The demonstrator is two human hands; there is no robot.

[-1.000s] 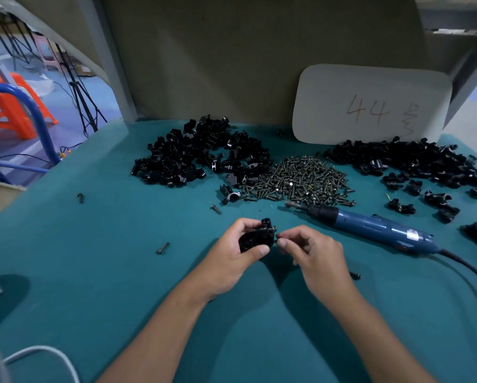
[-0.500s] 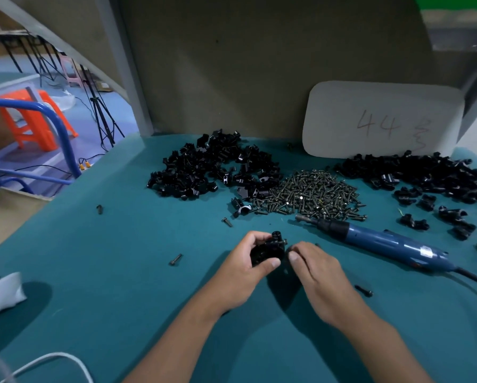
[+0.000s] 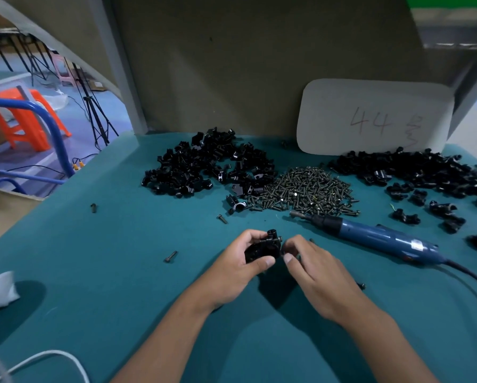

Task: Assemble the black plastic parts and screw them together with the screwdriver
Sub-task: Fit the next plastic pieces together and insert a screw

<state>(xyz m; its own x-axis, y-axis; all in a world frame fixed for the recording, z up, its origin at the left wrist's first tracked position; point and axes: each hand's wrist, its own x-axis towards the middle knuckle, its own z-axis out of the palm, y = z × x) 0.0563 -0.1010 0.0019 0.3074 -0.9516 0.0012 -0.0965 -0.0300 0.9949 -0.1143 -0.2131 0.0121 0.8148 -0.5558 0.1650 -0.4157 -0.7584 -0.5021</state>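
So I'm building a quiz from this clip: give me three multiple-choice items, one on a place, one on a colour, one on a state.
1. Where does the screw pile lie?
A between the two heaps of black parts
B at the table's left edge
C under the white card

2. The electric screwdriver body is:
A orange
B blue
C white

3. The screwdriver is:
A held in the right hand
B lying on the table
C held in the left hand

Key: A, heaps flank it; B, its barrel is blue; B, the left hand grips the black assembly, the right hand pinches beside it.
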